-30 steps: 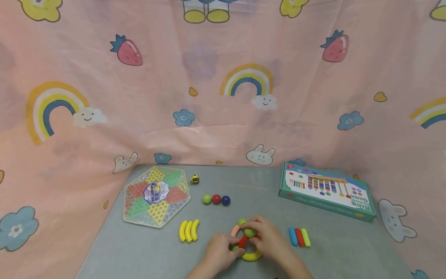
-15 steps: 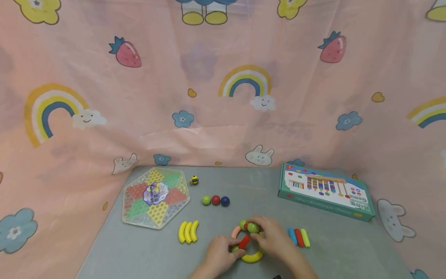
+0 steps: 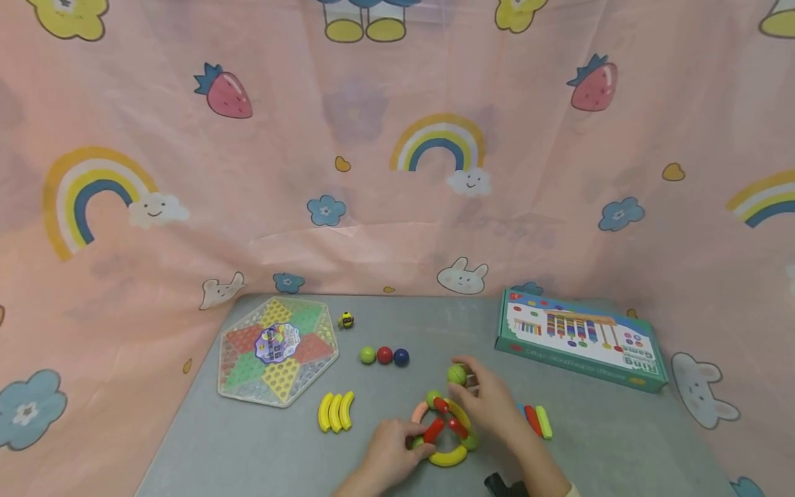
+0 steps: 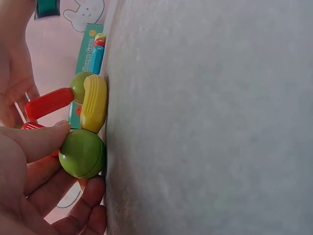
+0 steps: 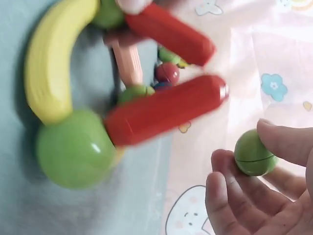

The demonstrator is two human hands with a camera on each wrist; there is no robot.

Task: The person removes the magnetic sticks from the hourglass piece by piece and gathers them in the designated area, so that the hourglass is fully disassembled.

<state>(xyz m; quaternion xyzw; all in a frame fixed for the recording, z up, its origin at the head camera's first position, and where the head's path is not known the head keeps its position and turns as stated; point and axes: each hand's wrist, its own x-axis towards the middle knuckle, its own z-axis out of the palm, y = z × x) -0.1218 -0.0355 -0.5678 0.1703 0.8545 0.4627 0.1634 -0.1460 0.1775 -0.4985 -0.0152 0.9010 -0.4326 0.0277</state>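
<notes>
My left hand point(image 3: 390, 450) grips a green ball point(image 4: 82, 153) at the near left corner of a ring lying on the table. Curved yellow pieces point(image 3: 448, 458), a curved pink piece point(image 3: 419, 412) and green balls point(image 3: 470, 440) make up this ring. Red sticks point(image 5: 168, 110) rise from the balls and lean inward, their upper ends apart. Beyond the ring's right side, my right hand point(image 3: 493, 404) pinches a separate green ball point(image 5: 255, 152) between thumb and fingers, clear of the stick ends. Left fingers partly hide the ball they hold in the head view.
Several curved yellow pieces point(image 3: 335, 413) lie left of the ring; blue, red and yellow-green sticks point(image 3: 544, 422) lie right. Green, red and blue balls point(image 3: 385, 356) sit behind. A hexagonal game board point(image 3: 278, 352), a small bee figure point(image 3: 346, 320) and a game box point(image 3: 584, 342) stand farther back.
My right hand has lifted the green ball away from the red sticks, backward and slightly right, leaving their upper ends uncovered. My left hand has stayed at the ring's near left corner.
</notes>
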